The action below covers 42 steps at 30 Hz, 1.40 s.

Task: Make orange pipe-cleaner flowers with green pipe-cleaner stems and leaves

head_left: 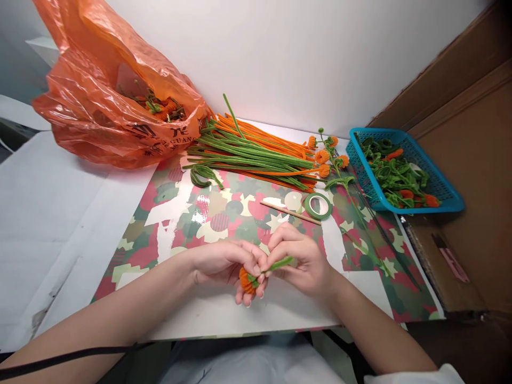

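My left hand (228, 266) is closed round a small orange pipe-cleaner ball (247, 281), held just above the patterned work mat (200, 218). Close against it, my right hand (298, 258) pinches a green pipe-cleaner piece (280, 263) that runs into the orange ball. The fingertips of both hands meet over the piece near the front edge of the table.
A bundle of green and orange pipe cleaners (256, 152) lies at the back. An orange plastic bag (116, 101) stands back left. A blue basket (402, 170) of made pieces sits right. Green tape roll (318, 206), a wooden stick (290, 212) and finished orange-flower stems (336, 170) lie between.
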Each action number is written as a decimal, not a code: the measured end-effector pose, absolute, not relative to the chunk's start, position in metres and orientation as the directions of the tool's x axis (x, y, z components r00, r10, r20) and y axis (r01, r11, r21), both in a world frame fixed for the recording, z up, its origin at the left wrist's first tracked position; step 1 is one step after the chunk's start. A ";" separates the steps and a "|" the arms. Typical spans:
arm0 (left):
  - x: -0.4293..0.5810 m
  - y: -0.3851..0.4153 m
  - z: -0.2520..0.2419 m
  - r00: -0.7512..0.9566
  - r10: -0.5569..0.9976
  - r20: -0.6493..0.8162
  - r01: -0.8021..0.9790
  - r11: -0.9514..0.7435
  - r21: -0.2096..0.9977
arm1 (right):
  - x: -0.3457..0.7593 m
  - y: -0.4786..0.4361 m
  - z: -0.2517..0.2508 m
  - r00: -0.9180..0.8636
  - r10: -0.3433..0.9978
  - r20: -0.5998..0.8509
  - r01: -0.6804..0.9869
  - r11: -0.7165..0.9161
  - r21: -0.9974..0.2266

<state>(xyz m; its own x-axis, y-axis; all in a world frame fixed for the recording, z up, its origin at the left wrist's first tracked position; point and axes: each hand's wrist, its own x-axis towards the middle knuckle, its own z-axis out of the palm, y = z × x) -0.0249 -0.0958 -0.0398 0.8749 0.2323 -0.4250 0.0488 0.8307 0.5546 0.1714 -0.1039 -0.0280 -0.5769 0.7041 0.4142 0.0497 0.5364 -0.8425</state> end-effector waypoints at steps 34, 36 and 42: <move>-0.026 -0.096 -0.024 0.768 0.542 -0.342 -0.085 0.615 0.784 | 0.170 -0.105 -0.025 -0.495 0.784 0.374 0.072 0.466 -0.882; -0.024 -0.096 -0.027 0.819 0.437 -0.372 -0.058 0.707 0.704 | 0.170 -0.105 -0.024 -0.539 0.757 0.370 0.028 0.455 -0.890; -0.024 -0.095 -0.026 0.798 0.434 -0.417 0.014 0.679 0.734 | 0.169 -0.106 -0.023 -0.518 0.815 0.261 0.070 0.344 -0.936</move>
